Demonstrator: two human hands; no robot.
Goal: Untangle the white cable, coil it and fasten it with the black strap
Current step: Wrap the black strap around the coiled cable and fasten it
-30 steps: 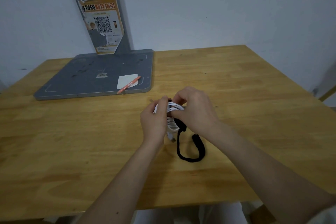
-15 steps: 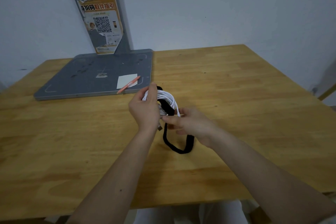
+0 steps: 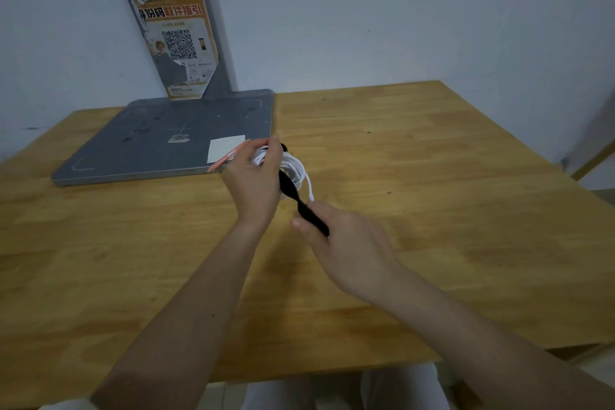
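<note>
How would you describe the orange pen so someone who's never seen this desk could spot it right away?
Start at the grey base plate of the stand at the back left of the wooden table. At its front right corner, beside a white paper slip, lies the orange pen, partly hidden by the left hand. It is the only thin orange stick there.

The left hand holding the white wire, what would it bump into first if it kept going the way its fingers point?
Probably the thin orange pen and white paper note on the grey metal base plate, just beyond the left hand; depth is unclear.
</note>
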